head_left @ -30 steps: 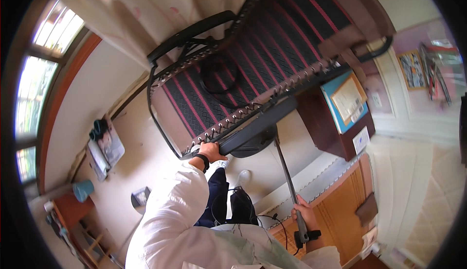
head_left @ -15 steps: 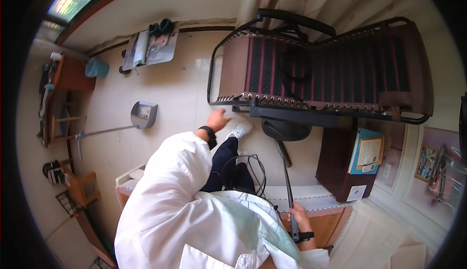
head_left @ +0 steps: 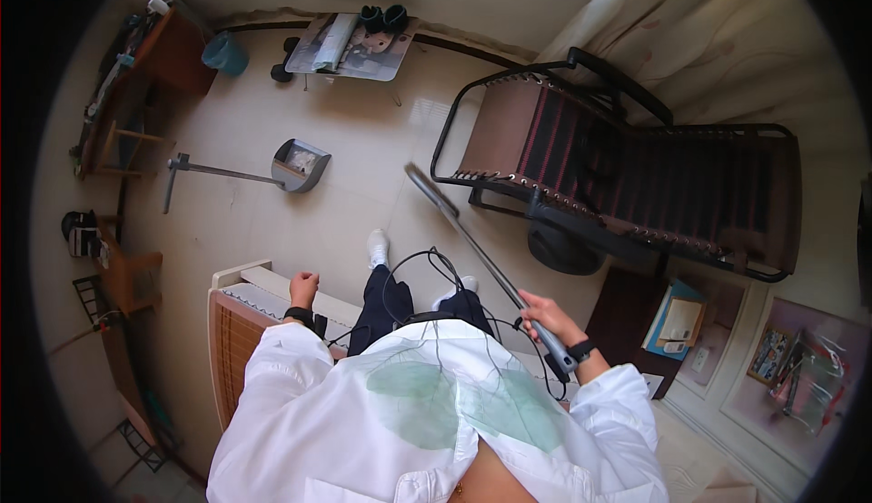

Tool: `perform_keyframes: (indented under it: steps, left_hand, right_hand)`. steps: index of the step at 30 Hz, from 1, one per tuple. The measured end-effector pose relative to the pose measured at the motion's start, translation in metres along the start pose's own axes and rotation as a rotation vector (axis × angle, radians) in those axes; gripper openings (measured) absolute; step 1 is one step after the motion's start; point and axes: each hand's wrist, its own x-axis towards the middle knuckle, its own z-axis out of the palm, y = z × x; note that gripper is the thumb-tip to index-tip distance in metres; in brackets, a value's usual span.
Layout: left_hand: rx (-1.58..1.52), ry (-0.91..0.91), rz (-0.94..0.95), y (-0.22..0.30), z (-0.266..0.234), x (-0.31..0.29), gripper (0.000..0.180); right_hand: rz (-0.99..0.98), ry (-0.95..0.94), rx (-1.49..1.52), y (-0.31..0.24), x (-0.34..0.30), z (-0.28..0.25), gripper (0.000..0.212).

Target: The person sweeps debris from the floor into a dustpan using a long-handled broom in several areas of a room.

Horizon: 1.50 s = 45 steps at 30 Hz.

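My right hand [head_left: 550,318] is wrapped round the grey handle of a broom [head_left: 486,262]. The broom slants up and to the left, its narrow head reaching the tiled floor near the front leg of the reclining chair. My left hand [head_left: 304,289] hangs at my left side with its fingers curled in and nothing showing in them, close to the bed edge. Ahead on the left stands a grey long-handled dustpan [head_left: 307,180] with pale bits of litter in its pan. Loose black cables [head_left: 400,271] loop in front of my legs.
At the right is a brown and black reclining chair [head_left: 509,130]. A low folding table [head_left: 377,62] with dark cups stands by the far wall, near a blue bin [head_left: 225,54]. Wooden furniture lines the left. A bed [head_left: 238,276] is beside me; a dark red cabinet [head_left: 618,308] stands right.
My left hand has drawn back from the chair to my side. The broom has come out from beside the chair and swung left, and my body has straightened up.
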Motion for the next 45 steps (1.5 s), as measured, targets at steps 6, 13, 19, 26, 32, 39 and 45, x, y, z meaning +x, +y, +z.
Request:
perform_keyframes:
  steps: [6,13,19,26,32,39,45]
  left_hand:
    - [-0.134,-0.022,-0.026,-0.035,-0.068,0.018,0.029]
    - [-0.406,0.002,-0.273,-0.079,-0.176,0.042,0.025]
    - [-0.539,-0.007,-0.452,-0.106,-0.213,0.065,0.023]
    - [-0.441,-0.114,-0.358,-0.092,-0.228,0.096,0.022]
    - [-0.424,-0.112,-0.393,-0.060,-0.210,0.111,0.023]
    - [-0.275,-0.190,-0.297,-0.011,-0.168,0.100,0.025]
    - [-0.341,-0.095,-0.344,0.002,-0.183,0.080,0.024]
  right_hand:
    - [-0.077,0.089,0.142,-0.078,0.090,0.071,0.064]
    - [-0.162,0.190,0.264,-0.126,0.168,0.130,0.062]
    - [-0.165,0.339,0.177,-0.137,0.243,0.133,0.056]
    - [-0.063,-0.002,1.154,-0.157,0.290,0.124,0.032]
    - [-0.178,0.087,0.934,-0.143,0.197,0.139,0.041]
    - [-0.252,0.072,1.076,-0.238,0.293,0.144,0.018]
    - [-0.362,0.388,1.143,-0.327,0.417,0.147,0.010]
